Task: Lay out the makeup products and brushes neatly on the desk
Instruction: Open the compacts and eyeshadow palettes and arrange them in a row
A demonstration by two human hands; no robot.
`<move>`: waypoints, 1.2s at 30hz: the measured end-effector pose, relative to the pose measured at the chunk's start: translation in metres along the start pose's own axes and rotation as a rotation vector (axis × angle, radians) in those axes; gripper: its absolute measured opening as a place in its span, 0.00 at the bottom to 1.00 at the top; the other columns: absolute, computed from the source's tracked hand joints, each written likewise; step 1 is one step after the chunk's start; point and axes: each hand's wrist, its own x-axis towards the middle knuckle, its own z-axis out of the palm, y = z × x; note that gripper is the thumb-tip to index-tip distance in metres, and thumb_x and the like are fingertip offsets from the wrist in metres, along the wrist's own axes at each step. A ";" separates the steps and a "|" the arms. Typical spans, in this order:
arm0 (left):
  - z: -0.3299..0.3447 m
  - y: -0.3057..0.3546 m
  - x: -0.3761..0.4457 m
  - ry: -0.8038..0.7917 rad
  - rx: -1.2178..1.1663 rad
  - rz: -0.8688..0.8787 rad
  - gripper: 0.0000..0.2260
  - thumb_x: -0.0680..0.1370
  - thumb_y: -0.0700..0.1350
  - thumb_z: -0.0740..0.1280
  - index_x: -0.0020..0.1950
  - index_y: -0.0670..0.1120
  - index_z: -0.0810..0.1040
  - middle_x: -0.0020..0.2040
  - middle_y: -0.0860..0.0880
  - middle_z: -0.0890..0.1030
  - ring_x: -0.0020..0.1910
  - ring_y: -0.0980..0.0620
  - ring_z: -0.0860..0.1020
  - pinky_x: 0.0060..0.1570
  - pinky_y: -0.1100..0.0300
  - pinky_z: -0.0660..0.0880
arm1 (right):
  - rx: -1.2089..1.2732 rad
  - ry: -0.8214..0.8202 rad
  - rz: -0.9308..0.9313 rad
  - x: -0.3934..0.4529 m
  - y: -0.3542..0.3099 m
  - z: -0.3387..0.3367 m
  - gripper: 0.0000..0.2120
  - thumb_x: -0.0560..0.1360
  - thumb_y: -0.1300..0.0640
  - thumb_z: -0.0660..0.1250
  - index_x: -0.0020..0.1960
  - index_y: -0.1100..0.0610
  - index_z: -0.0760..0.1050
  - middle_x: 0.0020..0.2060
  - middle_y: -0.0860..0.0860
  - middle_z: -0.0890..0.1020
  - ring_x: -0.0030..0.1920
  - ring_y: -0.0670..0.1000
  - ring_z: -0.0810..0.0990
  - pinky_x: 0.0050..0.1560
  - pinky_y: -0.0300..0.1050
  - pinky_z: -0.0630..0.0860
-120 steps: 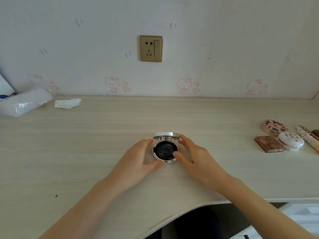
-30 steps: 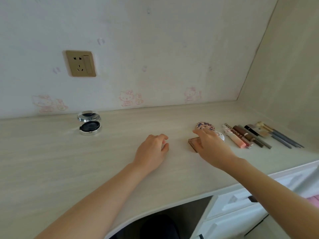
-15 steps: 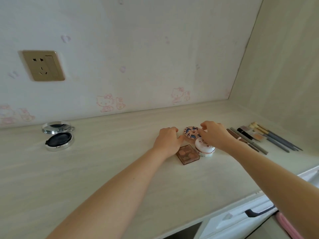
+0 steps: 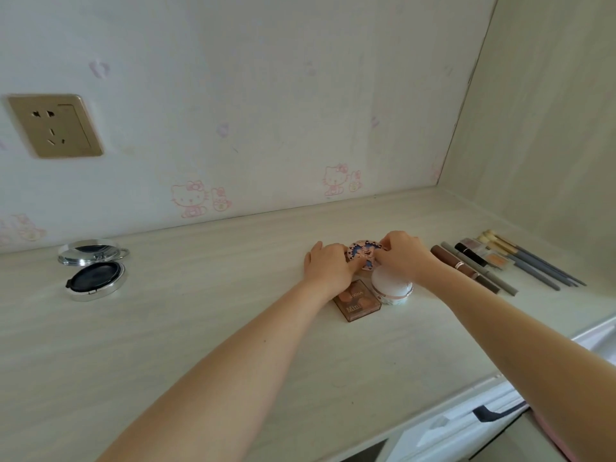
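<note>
A round pink patterned compact lies on the pale desk, held between both hands. My left hand grips its left edge, and my right hand pinches its right edge. Just in front of them stand a white domed compact and a square brown eyeshadow palette. An open silver cushion compact sits far to the left. Pencils, tubes and brushes lie in a row at the right.
A brass wall socket sits on the back wall at left. A side panel closes the desk on the right. White drawers with a dark handle are below the desk's front edge.
The silver compact was left open at the desk's left. Both hands moved right to the small group of compacts and closed on the patterned round one; the view turned right.
</note>
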 end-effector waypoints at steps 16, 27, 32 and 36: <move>-0.011 0.014 -0.027 0.181 -0.387 -0.030 0.17 0.77 0.43 0.68 0.65 0.43 0.71 0.59 0.45 0.78 0.55 0.49 0.78 0.48 0.60 0.76 | 0.361 0.103 -0.071 -0.013 -0.012 -0.009 0.12 0.76 0.60 0.66 0.57 0.55 0.69 0.51 0.53 0.77 0.47 0.52 0.77 0.34 0.38 0.70; -0.065 -0.012 -0.063 0.292 -0.656 0.091 0.14 0.75 0.39 0.70 0.59 0.47 0.73 0.53 0.51 0.78 0.43 0.53 0.82 0.42 0.66 0.78 | 0.491 0.117 -0.245 -0.043 -0.061 -0.021 0.14 0.75 0.62 0.66 0.58 0.50 0.73 0.52 0.52 0.78 0.51 0.52 0.79 0.47 0.50 0.81; -0.093 -0.038 -0.099 0.306 -0.787 0.048 0.16 0.73 0.37 0.72 0.59 0.46 0.75 0.53 0.49 0.79 0.44 0.49 0.83 0.46 0.51 0.81 | 0.570 0.073 -0.307 -0.069 -0.091 -0.009 0.12 0.75 0.62 0.67 0.57 0.51 0.75 0.49 0.48 0.79 0.49 0.51 0.82 0.47 0.53 0.82; -0.119 -0.057 -0.134 0.287 -0.842 0.019 0.19 0.73 0.35 0.72 0.63 0.43 0.75 0.54 0.47 0.79 0.44 0.50 0.83 0.45 0.55 0.82 | 0.633 0.022 -0.333 -0.093 -0.115 0.004 0.12 0.75 0.62 0.67 0.56 0.52 0.75 0.47 0.46 0.78 0.45 0.48 0.83 0.44 0.49 0.83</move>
